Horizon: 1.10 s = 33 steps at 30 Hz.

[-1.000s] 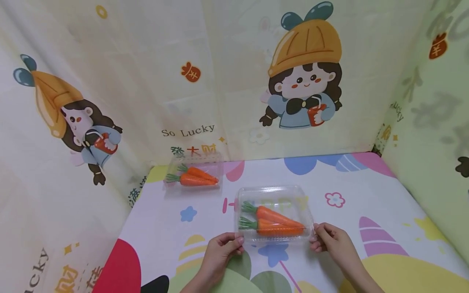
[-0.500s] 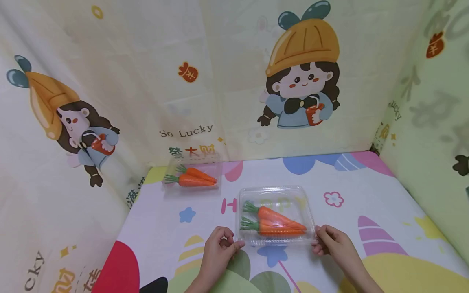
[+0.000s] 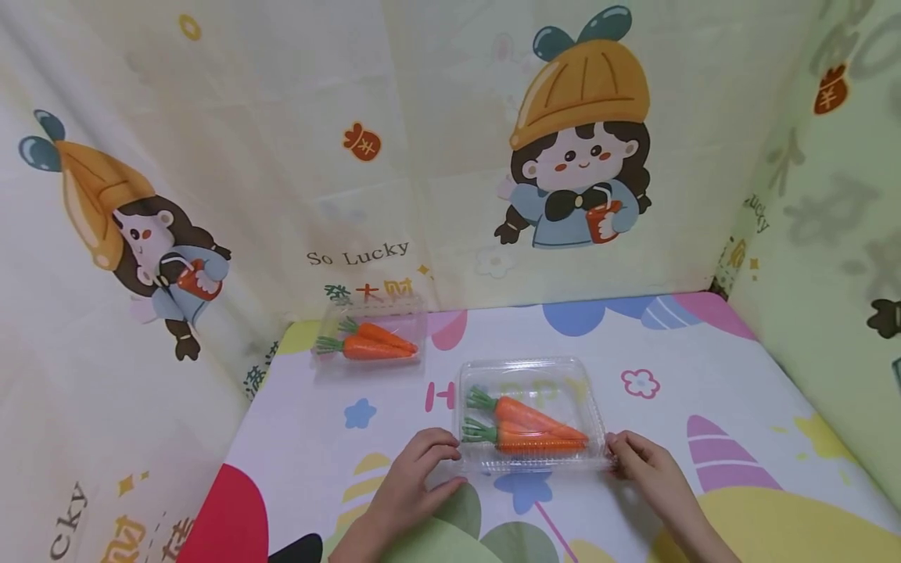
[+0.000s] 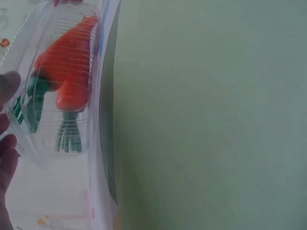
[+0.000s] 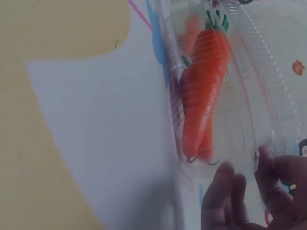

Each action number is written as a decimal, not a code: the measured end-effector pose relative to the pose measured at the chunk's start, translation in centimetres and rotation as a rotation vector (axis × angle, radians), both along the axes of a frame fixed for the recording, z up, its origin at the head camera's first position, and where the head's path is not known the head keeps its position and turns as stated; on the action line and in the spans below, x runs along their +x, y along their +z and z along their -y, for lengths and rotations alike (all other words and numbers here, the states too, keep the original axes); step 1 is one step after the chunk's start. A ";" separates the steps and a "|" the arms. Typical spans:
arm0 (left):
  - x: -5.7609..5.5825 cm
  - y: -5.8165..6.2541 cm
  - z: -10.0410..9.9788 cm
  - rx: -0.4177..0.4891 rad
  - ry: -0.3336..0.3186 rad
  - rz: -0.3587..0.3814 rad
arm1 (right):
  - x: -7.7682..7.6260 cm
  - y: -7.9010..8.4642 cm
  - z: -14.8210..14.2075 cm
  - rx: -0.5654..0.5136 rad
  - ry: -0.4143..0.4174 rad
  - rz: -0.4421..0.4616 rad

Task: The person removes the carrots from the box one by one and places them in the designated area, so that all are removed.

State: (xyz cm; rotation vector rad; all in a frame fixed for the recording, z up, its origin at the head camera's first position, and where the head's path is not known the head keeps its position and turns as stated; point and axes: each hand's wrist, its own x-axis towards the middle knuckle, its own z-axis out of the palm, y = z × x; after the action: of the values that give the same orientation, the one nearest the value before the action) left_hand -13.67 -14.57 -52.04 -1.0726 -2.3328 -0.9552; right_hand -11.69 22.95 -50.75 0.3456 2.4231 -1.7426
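A clear plastic clamshell box (image 3: 531,467) sits on the table in front of me, its lid over two carrots (image 3: 535,422) with green tops. At the box's right front corner, my right hand (image 3: 655,477) pinches the rim between thumb and fingers. My left hand (image 3: 415,485) is at the left side, thumb and fingers spread apart, with fingertips at the box's edge. Ribbed clear plastic covers the carrots (image 4: 67,52) in the left wrist view. Beside the rim in the right wrist view are the fingers (image 5: 223,196) of my right hand.
A second clear box (image 3: 415,309) with two carrots (image 3: 376,344) stands at the back left, near the wall cloth. Printed cloth (image 3: 450,156) surrounds the table on three sides. A colourful patterned cover (image 3: 676,352) lies on the table.
My left hand's thumb and fingers have parted at the box's left corner, and the hand has spread. My right hand stays at the right corner. The box has barely shifted.
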 end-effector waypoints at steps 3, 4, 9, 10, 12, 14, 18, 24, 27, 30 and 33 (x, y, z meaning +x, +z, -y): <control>-0.4 0.0 0.2 0.006 -0.030 -0.097 | 0.2 0.1 -0.3 0.066 0.003 -0.028; -0.5 0.1 0.2 0.016 -0.035 -0.122 | 0.1 0.1 -0.4 0.069 0.004 -0.028; -1.1 0.4 0.2 0.055 -0.064 -0.176 | -0.1 -0.1 -0.6 0.008 -0.003 -0.016; -1.1 0.5 0.2 0.057 -0.069 -0.172 | -0.2 -0.2 -0.6 -0.016 -0.005 -0.019; -1.2 0.6 0.2 0.057 -0.078 -0.160 | -0.5 -0.3 -0.5 -0.058 -0.012 -0.030; -1.2 0.6 0.2 0.053 -0.078 -0.134 | -0.7 -0.5 -0.4 -0.098 -0.016 -0.045; -1.3 0.8 0.2 0.048 -0.078 -0.090 | -1.2 -0.8 -0.3 -0.125 -0.002 -0.064; -2.0 1.2 0.0 0.080 -0.118 -0.126 | -2.0 -0.4 0.5 -0.103 0.041 0.003; -2.6 1.4 -0.2 0.108 -0.125 -0.126 | -2.3 -0.1 0.9 -0.130 0.069 0.019; -3.0 1.4 -0.3 0.148 -0.111 -0.084 | -2.6 0.0 1.3 -0.163 0.090 0.014; -3.3 1.2 -0.3 0.200 -0.098 -0.039 | -2.7 -0.2 1.5 -0.187 0.106 -0.008</control>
State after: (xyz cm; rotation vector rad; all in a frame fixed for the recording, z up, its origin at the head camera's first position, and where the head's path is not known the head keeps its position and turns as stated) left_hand -17.02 -14.25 -50.87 -1.1208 -2.1180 -1.1660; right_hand -14.38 21.41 -50.91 0.1849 2.2154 -1.9060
